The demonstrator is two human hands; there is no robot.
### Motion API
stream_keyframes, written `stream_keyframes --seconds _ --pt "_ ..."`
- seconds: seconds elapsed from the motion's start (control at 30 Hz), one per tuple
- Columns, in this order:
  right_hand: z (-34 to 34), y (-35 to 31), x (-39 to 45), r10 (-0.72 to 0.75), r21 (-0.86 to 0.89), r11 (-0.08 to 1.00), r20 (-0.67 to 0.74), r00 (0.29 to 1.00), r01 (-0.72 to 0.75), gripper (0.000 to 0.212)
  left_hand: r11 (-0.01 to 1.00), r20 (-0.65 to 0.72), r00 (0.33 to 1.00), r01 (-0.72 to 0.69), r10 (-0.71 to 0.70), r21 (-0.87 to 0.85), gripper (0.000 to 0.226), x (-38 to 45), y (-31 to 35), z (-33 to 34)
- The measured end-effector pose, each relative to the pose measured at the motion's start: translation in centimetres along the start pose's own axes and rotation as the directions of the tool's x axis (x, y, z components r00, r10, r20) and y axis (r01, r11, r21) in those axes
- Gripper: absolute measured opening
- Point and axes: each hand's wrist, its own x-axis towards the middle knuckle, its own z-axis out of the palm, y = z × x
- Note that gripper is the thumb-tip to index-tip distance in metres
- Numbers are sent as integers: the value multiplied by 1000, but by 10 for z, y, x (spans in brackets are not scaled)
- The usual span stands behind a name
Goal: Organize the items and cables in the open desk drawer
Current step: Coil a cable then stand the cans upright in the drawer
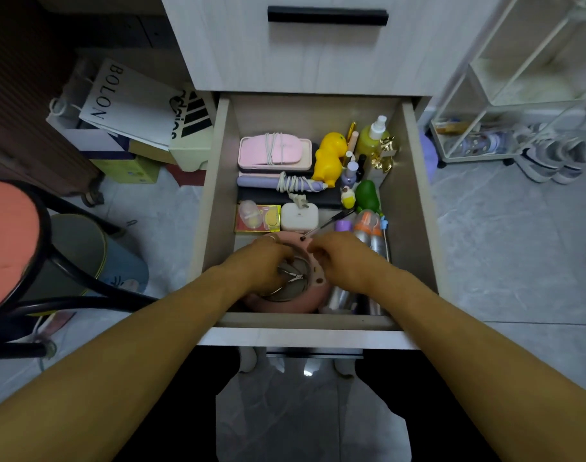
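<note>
Both hands reach into the open drawer [218, 181] at its near end. Left hand [263, 261] fingers curl inside a pink bowl [305, 303]; what they hold, I cannot tell. Right hand [343, 261] at 3 o'clock pinches something small. At 12 o'clock lie a cord-wrapped pink case [273, 153] and yellow duck [330, 158].

The open drawer [218, 195] showed matt, pale wood-grain board. At its near end a round pink container [285, 303] of smooth plastic held shiny metal parts. A glossy yellow plastic duck [330, 158] sat toward the far right, beside crinkled gold foil [385, 155]. The floor [501, 245] was polished grey tile.
</note>
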Motion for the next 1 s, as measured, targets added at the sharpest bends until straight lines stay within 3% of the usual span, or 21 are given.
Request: stream_keyframes --seconds 0.17,0.37,0.53,0.73,1.0 --pt "-24 13 -34 42 69 997 -100 994 -36 32 987 -173 983 39 -66 -155 32 -17 -5 -17" --pt "-31 23 -70 74 12 997 -136 988 -74 34 972 -161 987 -10 -28 -233 30 -36 2 -20" --pt "-25 25 -84 159 -9 987 -111 981 -161 34 992 -91 993 -81 72 -100 31 -19 20 -12" --pt "-23 20 -85 283 16 959 -129 951 -283 33 908 41 952 -302 303 290 56 13 47 -1" --pt "-22 20 -85 329 15 944 -111 938 -330 31 907 103 962 -271 251 323 55 14 37 -4"
